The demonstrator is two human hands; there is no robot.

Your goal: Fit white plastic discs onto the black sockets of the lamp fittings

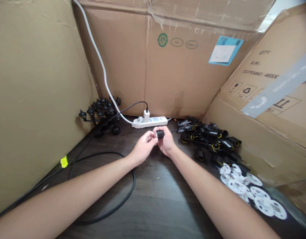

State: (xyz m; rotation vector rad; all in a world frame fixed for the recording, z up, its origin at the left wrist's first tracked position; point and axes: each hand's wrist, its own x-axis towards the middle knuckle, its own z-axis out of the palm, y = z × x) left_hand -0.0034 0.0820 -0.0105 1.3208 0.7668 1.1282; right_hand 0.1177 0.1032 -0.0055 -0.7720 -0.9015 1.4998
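A small black plastic block [160,134] sits between my hands, above the dark wooden table [157,205]. My left hand [144,146] pinches its left side with the fingertips. My right hand [166,141] grips it from the right. Just behind my hands lies a white power strip [150,122] with a white plug adapter [146,116] in it. To the right is a heap of black plastic parts with yellow wires [205,137]. Below that heap lie several white perforated discs [244,189].
Several small black lantern-shaped pieces [100,114] stand in the back left corner. A looped black cable [134,181] lies under my left forearm. A white cable [100,59] runs down the cardboard walls [172,73] that enclose the table's back and sides.
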